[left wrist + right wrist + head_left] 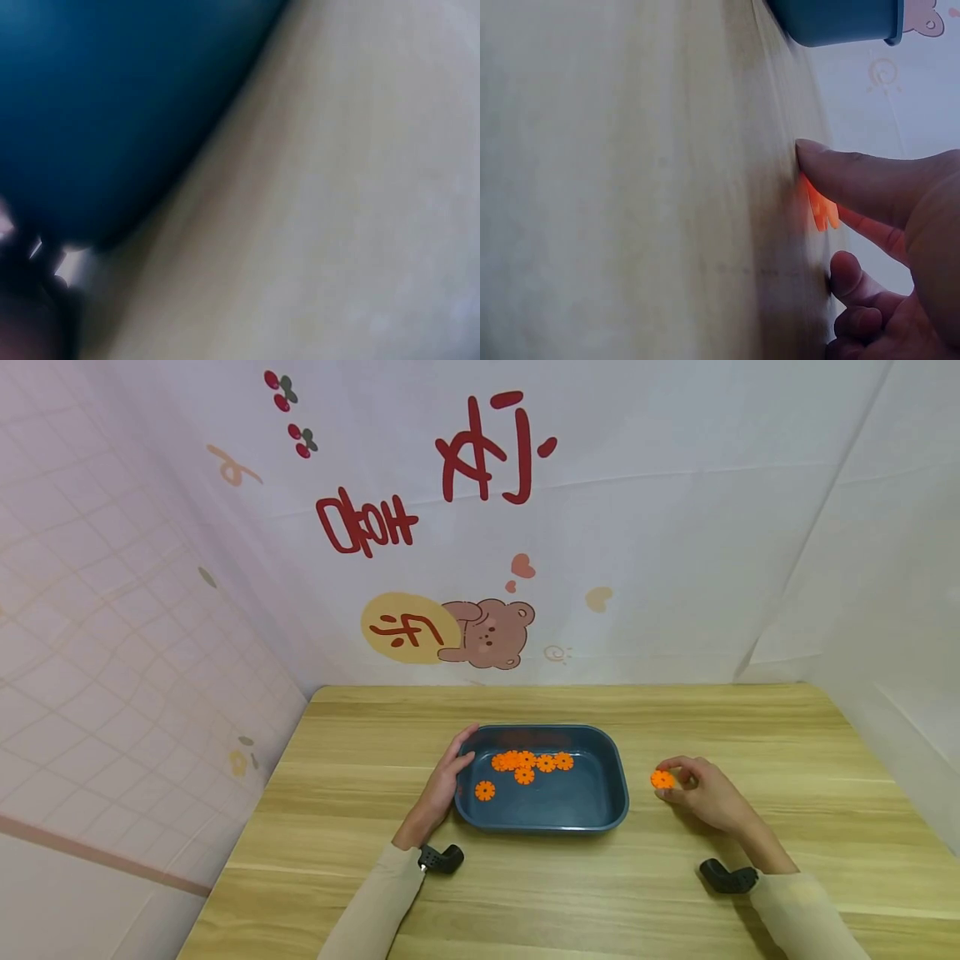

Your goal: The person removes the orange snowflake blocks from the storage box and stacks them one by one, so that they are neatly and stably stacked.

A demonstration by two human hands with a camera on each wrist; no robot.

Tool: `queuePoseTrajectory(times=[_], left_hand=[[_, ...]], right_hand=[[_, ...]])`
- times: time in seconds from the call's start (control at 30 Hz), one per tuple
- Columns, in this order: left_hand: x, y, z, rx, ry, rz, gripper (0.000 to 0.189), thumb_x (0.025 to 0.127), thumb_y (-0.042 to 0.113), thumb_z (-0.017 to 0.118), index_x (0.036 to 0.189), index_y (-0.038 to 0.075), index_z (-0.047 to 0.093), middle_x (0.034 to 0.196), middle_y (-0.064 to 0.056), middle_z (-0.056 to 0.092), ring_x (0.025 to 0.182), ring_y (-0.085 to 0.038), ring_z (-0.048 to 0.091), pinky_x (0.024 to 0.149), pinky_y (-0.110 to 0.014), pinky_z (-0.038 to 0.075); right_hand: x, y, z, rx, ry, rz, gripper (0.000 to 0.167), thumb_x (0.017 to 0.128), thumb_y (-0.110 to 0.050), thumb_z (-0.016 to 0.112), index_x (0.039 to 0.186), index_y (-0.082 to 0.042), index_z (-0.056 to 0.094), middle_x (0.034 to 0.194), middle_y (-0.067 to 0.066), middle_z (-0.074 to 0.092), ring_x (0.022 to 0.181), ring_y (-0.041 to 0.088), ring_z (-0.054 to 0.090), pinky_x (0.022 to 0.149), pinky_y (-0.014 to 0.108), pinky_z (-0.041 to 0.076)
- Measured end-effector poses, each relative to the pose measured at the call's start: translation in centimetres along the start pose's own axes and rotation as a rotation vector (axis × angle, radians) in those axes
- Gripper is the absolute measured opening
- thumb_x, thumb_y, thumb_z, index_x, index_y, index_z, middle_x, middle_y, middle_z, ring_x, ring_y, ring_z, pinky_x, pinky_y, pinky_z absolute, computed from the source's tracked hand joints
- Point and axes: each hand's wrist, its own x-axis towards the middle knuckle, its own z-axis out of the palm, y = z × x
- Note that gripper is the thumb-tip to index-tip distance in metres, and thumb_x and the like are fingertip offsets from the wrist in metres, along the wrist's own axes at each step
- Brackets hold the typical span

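Note:
A dark blue rectangular tray (540, 828) stands on the table with several orange notched plastic discs lying inside, most of them bunched toward its back. One orange disc (485, 791) lies apart near the tray's left end. My left hand (438, 789) holds the tray's left wall, thumb over the rim and fingers along the outside. In the left wrist view the tray's side (112, 105) fills the upper left. Right of the tray, my right hand (708, 793) pinches another orange notched disc (662, 779) between thumb and forefinger, close over the tabletop; the thumb partly hides it in the right wrist view.
The wood-grain table (555, 902) runs back to a white wall covering (675, 527) printed with red characters and a bear. Black wrist cameras (442, 858) sit on both forearms. Another pale wall (112, 610) borders the left.

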Motion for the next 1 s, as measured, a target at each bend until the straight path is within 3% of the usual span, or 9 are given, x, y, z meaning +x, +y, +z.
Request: queuePoseTrajectory(times=[0.4,0.7,1.0], left_hand=[[0.0,0.0,-0.1,-0.002,0.006,0.003,0.051,0.105,0.015,0.037,0.155,0.007,0.03,0.163,-0.004,0.023,0.15,-0.025,0.016,0.12,-0.049,0.01],[0.0,-0.2,-0.1,-0.012,-0.012,-0.017,0.051,0.106,0.018,0.037,0.156,0.011,0.03,0.164,-0.002,0.021,0.15,-0.023,0.015,0.121,-0.048,0.011],[0.0,-0.2,-0.1,-0.015,-0.003,-0.021,0.048,0.106,0.019,0.038,0.154,0.019,0.035,0.163,0.0,0.022,0.15,-0.022,0.016,0.121,-0.047,0.012]], right_hand=[[0.0,-0.3,-0.1,0.007,-0.011,0.005,0.036,0.085,-0.018,0.078,0.115,-0.002,0.066,0.081,0.006,0.049,0.077,0.019,0.043,0.065,0.027,0.035],[0.1,-0.5,-0.7,0.029,-0.051,0.055,0.043,0.084,-0.022,0.079,0.119,-0.004,0.063,0.086,0.007,0.051,0.073,0.016,0.045,0.063,0.026,0.037],[1.6,-2.6,-2.2,0.051,-0.049,0.042,0.045,0.088,-0.023,0.075,0.126,-0.002,0.061,0.094,0.012,0.051,0.065,0.013,0.046,0.056,0.027,0.038]])
